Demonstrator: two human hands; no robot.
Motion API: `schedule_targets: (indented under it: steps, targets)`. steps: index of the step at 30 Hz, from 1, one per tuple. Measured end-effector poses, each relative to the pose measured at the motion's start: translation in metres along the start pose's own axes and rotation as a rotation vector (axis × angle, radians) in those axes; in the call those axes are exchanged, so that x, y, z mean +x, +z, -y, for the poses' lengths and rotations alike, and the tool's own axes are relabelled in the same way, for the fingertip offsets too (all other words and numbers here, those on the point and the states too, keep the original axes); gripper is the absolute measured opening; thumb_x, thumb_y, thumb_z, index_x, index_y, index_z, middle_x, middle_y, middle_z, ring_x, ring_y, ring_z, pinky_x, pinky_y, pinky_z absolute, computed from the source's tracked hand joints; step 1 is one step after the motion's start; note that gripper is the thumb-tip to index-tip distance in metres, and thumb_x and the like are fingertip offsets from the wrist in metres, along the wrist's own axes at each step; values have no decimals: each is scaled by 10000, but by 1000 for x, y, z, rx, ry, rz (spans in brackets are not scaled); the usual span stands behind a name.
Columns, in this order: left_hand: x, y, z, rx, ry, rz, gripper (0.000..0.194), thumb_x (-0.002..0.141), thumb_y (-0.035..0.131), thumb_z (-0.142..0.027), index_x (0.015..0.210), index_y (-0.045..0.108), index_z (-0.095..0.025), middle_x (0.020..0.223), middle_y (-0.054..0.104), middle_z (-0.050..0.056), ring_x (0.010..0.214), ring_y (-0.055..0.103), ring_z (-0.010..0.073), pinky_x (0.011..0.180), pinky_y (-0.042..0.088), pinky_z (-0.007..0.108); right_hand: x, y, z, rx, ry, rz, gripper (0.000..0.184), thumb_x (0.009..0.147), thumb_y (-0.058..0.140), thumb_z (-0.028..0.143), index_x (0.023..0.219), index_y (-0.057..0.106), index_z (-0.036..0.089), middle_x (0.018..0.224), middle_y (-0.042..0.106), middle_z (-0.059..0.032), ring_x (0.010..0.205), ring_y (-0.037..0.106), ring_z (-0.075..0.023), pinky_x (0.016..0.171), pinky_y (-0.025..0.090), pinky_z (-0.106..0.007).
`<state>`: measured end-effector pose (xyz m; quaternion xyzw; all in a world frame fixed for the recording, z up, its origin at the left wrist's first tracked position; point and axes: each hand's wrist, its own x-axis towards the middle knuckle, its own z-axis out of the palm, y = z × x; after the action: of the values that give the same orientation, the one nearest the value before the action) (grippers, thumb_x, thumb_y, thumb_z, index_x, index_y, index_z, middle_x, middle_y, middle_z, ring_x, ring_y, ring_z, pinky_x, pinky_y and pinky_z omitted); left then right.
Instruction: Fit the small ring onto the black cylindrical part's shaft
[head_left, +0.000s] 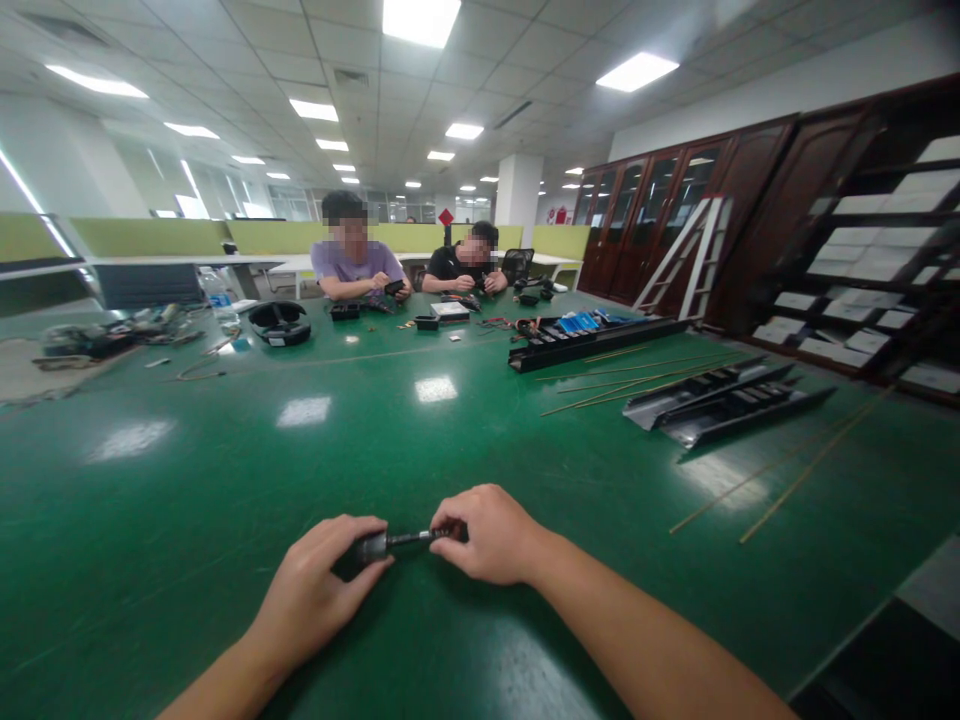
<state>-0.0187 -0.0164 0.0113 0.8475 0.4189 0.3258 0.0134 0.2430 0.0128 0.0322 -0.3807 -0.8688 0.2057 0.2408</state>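
Low over the green tabletop (360, 450), my left hand (311, 580) is closed around a dark cylindrical piece (373, 547), thumb below and fingers above. A thin black rod (409, 538) runs from that piece to the right, with a light band near its far end. My right hand (484, 535) pinches the rod's right end between thumb and curled fingers, where a dark ridged bit shows. Both hands are joined by this one slim assembly, held roughly level. What kind of part it is cannot be made out.
Black metal channels (727, 400) and thin brass-coloured rods (622, 390) lie to the right. A black headset (279, 323) and a cluttered heap (97, 335) are at the far left. Two people sit across the table, handling small black parts. A stepladder (694, 255) stands behind.
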Motion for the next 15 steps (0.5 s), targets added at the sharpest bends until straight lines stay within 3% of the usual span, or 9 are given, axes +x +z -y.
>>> schedule_targets:
  steps: [4,7,15]
  targets:
    - [-1,0,2,8,-11,-4,316,855,678,-345,1152,603,-267,1022,690,16,921,656,173,844,532,292,-1,-3,-1,-31,-13,-6,174,810,659,344,916,725,223,789,733,-8,710,668,-158,689,460,-246]
    - [0,-1,3,25,-94,-4,318,850,668,-403,1132,629,-261,1017,676,36,939,646,201,856,528,329,-1,-7,-2,-56,-30,-17,176,809,662,348,918,726,226,795,735,-7,716,669,-160,709,463,-253]
    - [9,-17,10,-204,-635,18,547,814,571,-623,1193,631,-233,1109,710,52,1004,678,265,948,533,410,-1,-5,-8,-38,-19,-10,179,794,670,341,915,728,223,775,732,3,710,671,-149,677,465,-230]
